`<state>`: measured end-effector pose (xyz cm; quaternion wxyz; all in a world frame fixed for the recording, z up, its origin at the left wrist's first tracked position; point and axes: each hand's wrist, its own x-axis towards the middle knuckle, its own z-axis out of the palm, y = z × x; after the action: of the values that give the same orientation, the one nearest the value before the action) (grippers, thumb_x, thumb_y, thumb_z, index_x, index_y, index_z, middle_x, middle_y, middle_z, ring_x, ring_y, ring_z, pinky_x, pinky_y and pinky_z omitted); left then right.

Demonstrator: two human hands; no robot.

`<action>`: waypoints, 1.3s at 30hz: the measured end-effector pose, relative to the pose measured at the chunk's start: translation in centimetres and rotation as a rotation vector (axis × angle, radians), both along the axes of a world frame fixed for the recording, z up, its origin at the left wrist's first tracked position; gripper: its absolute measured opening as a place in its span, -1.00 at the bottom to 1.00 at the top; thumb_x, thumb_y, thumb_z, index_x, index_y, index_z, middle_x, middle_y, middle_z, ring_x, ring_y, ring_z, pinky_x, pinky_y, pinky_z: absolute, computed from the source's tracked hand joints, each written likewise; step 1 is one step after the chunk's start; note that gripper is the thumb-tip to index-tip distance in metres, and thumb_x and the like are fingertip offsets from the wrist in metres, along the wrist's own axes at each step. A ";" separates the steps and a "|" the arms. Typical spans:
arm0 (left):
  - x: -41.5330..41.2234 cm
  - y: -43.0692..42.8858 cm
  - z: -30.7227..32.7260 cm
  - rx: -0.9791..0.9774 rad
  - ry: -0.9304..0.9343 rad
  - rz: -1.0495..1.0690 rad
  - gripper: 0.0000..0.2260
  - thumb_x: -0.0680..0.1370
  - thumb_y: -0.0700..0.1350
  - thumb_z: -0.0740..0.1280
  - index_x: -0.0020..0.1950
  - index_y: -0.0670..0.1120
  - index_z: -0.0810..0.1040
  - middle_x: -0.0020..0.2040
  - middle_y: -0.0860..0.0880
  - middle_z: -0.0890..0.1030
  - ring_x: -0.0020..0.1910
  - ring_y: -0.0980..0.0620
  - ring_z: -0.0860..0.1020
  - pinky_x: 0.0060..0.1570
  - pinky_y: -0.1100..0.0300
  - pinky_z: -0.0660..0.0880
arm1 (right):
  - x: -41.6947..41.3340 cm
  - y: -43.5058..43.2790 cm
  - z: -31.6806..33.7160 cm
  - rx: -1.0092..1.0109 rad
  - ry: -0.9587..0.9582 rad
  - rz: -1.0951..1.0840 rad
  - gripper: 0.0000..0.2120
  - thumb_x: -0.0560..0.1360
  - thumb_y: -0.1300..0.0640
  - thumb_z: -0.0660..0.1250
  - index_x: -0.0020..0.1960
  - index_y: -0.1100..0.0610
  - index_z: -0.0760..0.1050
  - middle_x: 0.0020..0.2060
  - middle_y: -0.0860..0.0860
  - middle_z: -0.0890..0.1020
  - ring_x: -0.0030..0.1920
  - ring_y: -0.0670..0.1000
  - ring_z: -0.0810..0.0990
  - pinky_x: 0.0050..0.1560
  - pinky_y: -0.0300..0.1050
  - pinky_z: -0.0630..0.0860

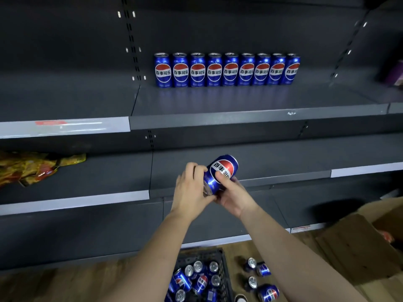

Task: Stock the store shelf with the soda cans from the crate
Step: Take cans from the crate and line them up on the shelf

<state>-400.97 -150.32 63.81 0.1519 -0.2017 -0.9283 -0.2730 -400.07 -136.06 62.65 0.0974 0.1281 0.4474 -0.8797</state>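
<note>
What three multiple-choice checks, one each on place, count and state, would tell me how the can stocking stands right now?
1. Where does the row of cans stand?
A) at the back of the upper shelf
B) on the floor
C) on the lowest shelf

2. How many cans are in that row?
A) six
B) nine
C) twelve

3. How is the held can right now?
A) upright on a shelf
B) lying on the floor
C) tilted in the air, gripped by both hands

Answers:
1. A: the row lines the shelf's back wall.
2. B: nine labels count across.
3. C: the left hand and right hand both grip it, and it leans.
</note>
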 end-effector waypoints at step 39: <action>-19.1 29.8 13.1 -0.410 0.105 0.176 -0.60 0.63 0.15 0.02 0.38 0.01 0.38 0.32 0.04 0.47 0.30 -0.01 0.39 0.32 0.02 0.17 | -18.6 41.8 15.5 0.992 0.270 -0.378 -0.16 0.20 0.20 0.65 0.36 0.04 0.29 0.12 0.00 0.59 0.06 0.03 0.61 0.12 0.03 0.57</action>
<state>-420.03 -120.55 76.89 0.1792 -0.1607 -0.9691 -0.0536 -418.62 -94.29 78.15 -0.1928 0.1226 0.7863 -0.5740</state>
